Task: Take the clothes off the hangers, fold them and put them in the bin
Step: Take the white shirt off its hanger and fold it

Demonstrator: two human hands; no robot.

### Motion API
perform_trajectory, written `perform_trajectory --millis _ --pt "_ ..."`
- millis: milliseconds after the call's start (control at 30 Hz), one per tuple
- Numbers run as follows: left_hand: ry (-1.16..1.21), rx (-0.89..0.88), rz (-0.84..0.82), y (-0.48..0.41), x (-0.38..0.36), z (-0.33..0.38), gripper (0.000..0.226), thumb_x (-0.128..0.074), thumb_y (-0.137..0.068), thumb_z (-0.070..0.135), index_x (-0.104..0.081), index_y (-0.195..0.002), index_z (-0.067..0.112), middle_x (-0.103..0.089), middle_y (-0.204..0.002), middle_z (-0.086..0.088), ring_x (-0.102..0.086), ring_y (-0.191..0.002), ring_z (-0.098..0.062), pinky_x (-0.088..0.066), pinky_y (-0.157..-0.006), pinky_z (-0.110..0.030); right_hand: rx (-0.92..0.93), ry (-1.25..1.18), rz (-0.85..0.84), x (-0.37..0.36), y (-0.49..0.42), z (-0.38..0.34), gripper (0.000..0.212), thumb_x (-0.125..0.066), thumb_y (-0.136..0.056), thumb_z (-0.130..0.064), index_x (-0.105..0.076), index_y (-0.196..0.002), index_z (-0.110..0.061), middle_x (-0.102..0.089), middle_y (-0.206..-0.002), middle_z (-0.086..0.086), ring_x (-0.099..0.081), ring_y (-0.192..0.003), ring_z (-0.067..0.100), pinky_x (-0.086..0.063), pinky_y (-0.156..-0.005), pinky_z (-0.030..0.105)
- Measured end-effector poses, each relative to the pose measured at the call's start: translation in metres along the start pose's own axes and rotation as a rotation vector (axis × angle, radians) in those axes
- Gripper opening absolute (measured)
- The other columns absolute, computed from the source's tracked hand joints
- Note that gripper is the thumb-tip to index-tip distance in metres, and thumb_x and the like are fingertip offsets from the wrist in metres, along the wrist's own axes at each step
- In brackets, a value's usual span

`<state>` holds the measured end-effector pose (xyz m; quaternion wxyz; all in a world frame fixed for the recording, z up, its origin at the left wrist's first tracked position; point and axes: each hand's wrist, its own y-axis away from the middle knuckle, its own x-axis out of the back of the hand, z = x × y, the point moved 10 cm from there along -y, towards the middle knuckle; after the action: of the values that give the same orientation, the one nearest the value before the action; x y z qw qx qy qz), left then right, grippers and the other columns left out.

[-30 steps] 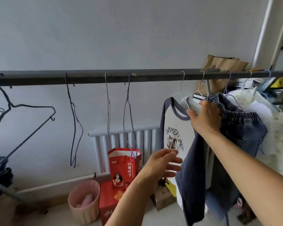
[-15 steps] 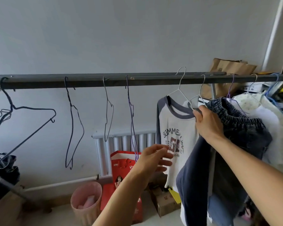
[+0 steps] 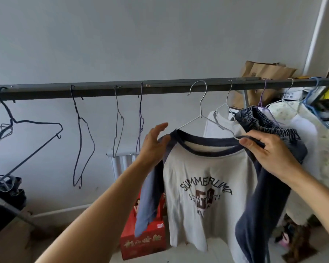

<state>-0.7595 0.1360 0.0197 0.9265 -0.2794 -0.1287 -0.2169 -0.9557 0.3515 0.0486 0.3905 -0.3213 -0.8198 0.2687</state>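
Two bare forearms reach up from the near edge toward a white T-shirt (image 3: 207,173) with navy sleeves and collar, its chest printed "SUMMERLIMIT". The right hand (image 3: 270,154) pinches the shirt's right shoulder at the collar, fingers closed on the cloth where the white wire hanger (image 3: 200,114) ends. The left hand (image 3: 153,143) is spread wide, fingers apart, its palm against the shirt's left shoulder and gripping nothing. The shirt is on the hanger, whose hook stands in front of the grey rail (image 3: 103,91) — whether it rests on the rail cannot be told.

Just right of the shirt hang a second white garment (image 3: 217,126), dark denim shorts (image 3: 264,120) with an elastic waist and a pale floral garment (image 3: 327,149), each on its own hanger. Low behind the shirt stands a red printed box (image 3: 146,242) on the floor. To the left, four empty wire hangers (image 3: 82,141) dangle from the rail — the leftmost one swung out sideways. Farther back are a white radiator (image 3: 122,162) against the grey wall and a brown paper bag (image 3: 264,73) on a shelf behind the rail.
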Motion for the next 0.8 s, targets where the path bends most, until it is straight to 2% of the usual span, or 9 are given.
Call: perform_trajectory --millis 100,167,233,333,400,467,600,700,800 --pt "0.016 -0.016 -0.057 0.005 0.002 0.001 0.023 -0.057 -0.095 0.004 -0.068 -0.115 0.007 -0.069 -0.107 -0.004 -0.06 -0.098 -0.01 -0.047 -0.094 -0.021 0.042 -0.016 -0.02 0.005 0.008 -0.008 0.016 -0.061 -0.093 -0.026 -0.069 -0.089 -0.013 -0.069 -0.087 -0.005 -0.061 -0.077 -0.007 -0.041 -0.071 0.004" --pt "-0.008 -0.027 -0.093 0.011 0.004 0.002 0.015 -0.06 -0.093 0.005 -0.073 -0.097 0.01 -0.071 -0.087 0.0 -0.063 -0.081 -0.009 -0.05 -0.076 -0.015 0.062 -0.03 -0.028 0.008 0.013 -0.012 0.022 -0.058 -0.09 -0.038 -0.068 -0.087 -0.019 -0.068 -0.084 -0.004 -0.061 -0.076 -0.006 -0.041 -0.071 0.004" --pt "-0.065 -0.052 -0.112 0.018 0.008 0.006 0.014 -0.063 -0.091 0.008 -0.074 -0.089 0.016 -0.071 -0.081 0.002 -0.063 -0.074 -0.008 -0.049 -0.068 -0.012 0.068 -0.049 -0.04 0.01 0.018 -0.016 0.023 -0.057 -0.087 -0.046 -0.067 -0.088 -0.026 -0.069 -0.087 -0.01 -0.062 -0.078 -0.01 -0.041 -0.072 0.002" --pt "-0.138 -0.112 -0.123 0.029 0.011 0.013 0.013 -0.065 -0.09 0.01 -0.074 -0.086 0.018 -0.072 -0.081 0.006 -0.062 -0.074 -0.002 -0.047 -0.071 -0.012 0.059 -0.086 -0.08 0.011 0.023 -0.011 0.038 -0.055 -0.082 -0.064 -0.07 -0.086 -0.029 -0.071 -0.087 -0.01 -0.063 -0.08 -0.009 -0.043 -0.074 0.003" --pt "-0.145 -0.12 -0.082 0.035 0.017 0.017 0.013 -0.066 -0.089 0.01 -0.073 -0.085 0.019 -0.07 -0.081 0.011 -0.06 -0.074 0.006 -0.046 -0.071 -0.009 0.044 -0.077 -0.122 0.011 0.024 -0.003 0.052 -0.053 -0.078 -0.074 -0.07 -0.089 -0.026 -0.071 -0.084 -0.002 -0.062 -0.078 -0.004 -0.045 -0.073 0.01" --pt "-0.098 -0.118 -0.031 0.036 0.023 0.021 0.013 -0.064 -0.089 0.009 -0.073 -0.085 0.017 -0.071 -0.08 0.008 -0.062 -0.076 0.002 -0.05 -0.074 -0.015 0.045 -0.035 -0.188 0.006 0.025 -0.002 0.058 -0.05 -0.076 -0.079 -0.069 -0.086 -0.024 -0.069 -0.078 0.005 -0.059 -0.073 0.001 -0.044 -0.07 0.016" --pt "0.071 -0.128 -0.011 0.045 0.018 0.038 0.02 -0.058 -0.094 0.005 -0.067 -0.081 0.018 -0.067 -0.077 0.002 -0.061 -0.075 -0.01 -0.051 -0.076 -0.029 0.055 -0.04 -0.272 -0.004 0.027 -0.015 0.047 -0.053 -0.08 -0.072 -0.071 -0.088 -0.029 -0.071 -0.081 0.001 -0.061 -0.074 -0.003 -0.044 -0.069 0.008" --pt "0.176 -0.173 -0.042 0.06 0.004 0.054 0.018 -0.049 -0.099 0.004 -0.057 -0.085 0.012 -0.059 -0.074 0.001 -0.053 -0.068 -0.009 -0.046 -0.067 -0.024 0.039 -0.116 -0.265 -0.009 0.027 -0.023 0.026 -0.058 -0.086 -0.048 -0.073 -0.083 -0.026 -0.072 -0.078 -0.009 -0.062 -0.073 -0.007 -0.042 -0.069 0.005" --pt "-0.099 -0.242 0.0 0.071 0.007 0.051 0.014 -0.04 -0.099 0.025 -0.047 -0.086 0.023 -0.054 -0.069 0.01 -0.049 -0.065 -0.01 -0.043 -0.065 -0.036 0.051 -0.143 -0.201 -0.012 0.03 -0.027 0.024 -0.06 -0.088 -0.05 -0.07 -0.082 -0.029 -0.068 -0.074 -0.005 -0.058 -0.068 -0.005 -0.041 -0.066 0.006"
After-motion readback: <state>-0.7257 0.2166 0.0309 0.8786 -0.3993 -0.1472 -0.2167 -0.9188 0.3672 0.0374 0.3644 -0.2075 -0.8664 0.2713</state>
